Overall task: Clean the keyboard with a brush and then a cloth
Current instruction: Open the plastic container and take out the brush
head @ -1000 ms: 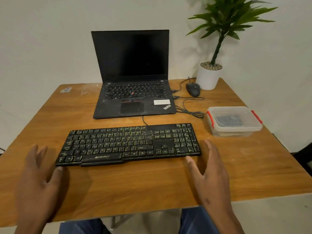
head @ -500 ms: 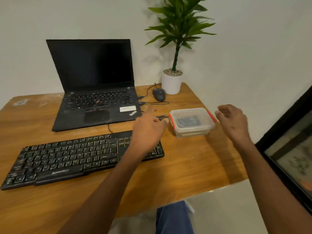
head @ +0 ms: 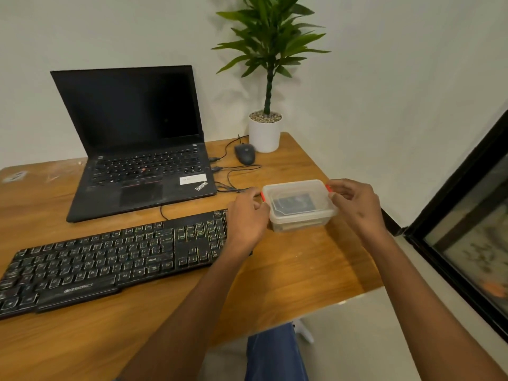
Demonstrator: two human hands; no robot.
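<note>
hands at the lidded box

keyboard (head: 110, 259), black with faintly lit keys, lay at lower left of the frame on the wooden table (head: 288, 270). right of it stood a clear plastic box (head: 299, 207), lid on, something dark inside. left hand (head: 247, 218) and right hand (head: 354, 207) curled fingers on its red end clips.
</note>
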